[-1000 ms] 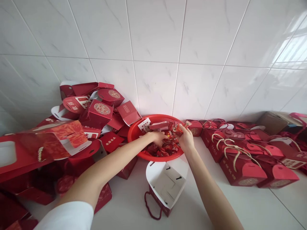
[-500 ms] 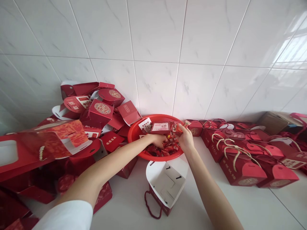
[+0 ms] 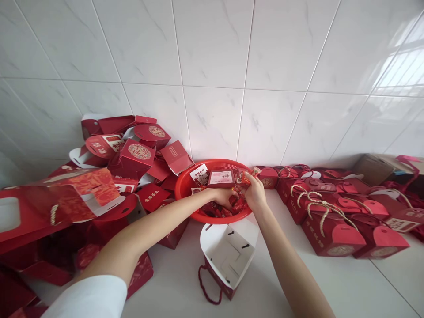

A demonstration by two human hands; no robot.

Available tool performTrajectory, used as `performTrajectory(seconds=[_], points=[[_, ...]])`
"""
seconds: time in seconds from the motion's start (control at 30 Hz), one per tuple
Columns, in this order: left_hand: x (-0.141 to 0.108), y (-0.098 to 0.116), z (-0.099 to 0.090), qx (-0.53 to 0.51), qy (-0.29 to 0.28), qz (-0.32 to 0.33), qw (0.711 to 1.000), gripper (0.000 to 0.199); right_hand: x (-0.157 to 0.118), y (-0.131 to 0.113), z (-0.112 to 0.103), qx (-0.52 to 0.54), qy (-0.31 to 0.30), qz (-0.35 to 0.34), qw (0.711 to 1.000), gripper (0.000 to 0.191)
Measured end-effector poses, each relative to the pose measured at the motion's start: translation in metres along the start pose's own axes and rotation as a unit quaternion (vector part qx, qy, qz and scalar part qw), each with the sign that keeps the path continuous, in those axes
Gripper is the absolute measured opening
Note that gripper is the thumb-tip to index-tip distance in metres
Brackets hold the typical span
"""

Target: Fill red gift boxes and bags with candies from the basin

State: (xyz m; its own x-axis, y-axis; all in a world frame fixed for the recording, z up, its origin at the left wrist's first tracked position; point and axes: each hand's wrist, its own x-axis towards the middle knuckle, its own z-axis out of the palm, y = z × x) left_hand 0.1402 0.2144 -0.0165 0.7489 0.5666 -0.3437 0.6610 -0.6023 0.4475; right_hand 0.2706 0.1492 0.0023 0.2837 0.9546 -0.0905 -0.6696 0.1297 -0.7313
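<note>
A red plastic basket (image 3: 179, 194) holds red-wrapped sweets (image 3: 218, 209), a small pink-topped box (image 3: 221, 177) and a white printed packet (image 3: 200, 174). My left hand (image 3: 225, 197) is down in the basket, its fingers closed on red wrapped sweets. At the basket's right rim my right hand (image 3: 255, 190) is closed around small red and orange packets (image 3: 245, 177). An open carton (image 3: 228, 256), white inside with a dark red cord handle, stands just in front of the basket.
Red cartons (image 3: 135, 157) lie heaped at the left. Closed red gift boxes (image 3: 334, 234) with cord handles stand in rows at the right, a brown cardboard box (image 3: 372, 170) behind them. A tiled wall (image 3: 215, 119) rises at the back.
My left hand has shifted slightly right within the basket and now gathers red sweets between its fingers. My right hand keeps its hold on the packets. The view has moved slightly.
</note>
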Motion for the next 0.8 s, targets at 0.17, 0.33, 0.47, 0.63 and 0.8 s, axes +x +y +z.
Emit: performTrajectory(seconds=[0.17,0.33,0.47,0.63,0.8], points=[[0.001,0.008,0.002,0.006,-0.006,-0.001,1.000,0.028,0.000,-0.001,0.001,0.008,-0.006,0.000,1.000,0.018],[-0.001,0.002,-0.006,-0.048,-0.005,0.012,0.999,0.005,0.000,-0.001,0.001,0.005,0.001,0.001,1.000,0.019],[-0.002,-0.007,-0.013,-0.111,0.015,0.005,0.994,0.015,-0.001,-0.001,0.001,0.004,-0.011,0.001,1.000,0.019],[-0.003,-0.022,-0.024,-0.191,0.111,-0.014,0.975,0.034,0.002,0.001,-0.002,-0.003,-0.016,-0.003,1.000,0.016],[-0.008,-0.033,-0.034,-0.258,0.174,-0.028,0.950,0.047,0.005,0.002,-0.003,-0.014,-0.023,-0.010,1.000,0.014]])
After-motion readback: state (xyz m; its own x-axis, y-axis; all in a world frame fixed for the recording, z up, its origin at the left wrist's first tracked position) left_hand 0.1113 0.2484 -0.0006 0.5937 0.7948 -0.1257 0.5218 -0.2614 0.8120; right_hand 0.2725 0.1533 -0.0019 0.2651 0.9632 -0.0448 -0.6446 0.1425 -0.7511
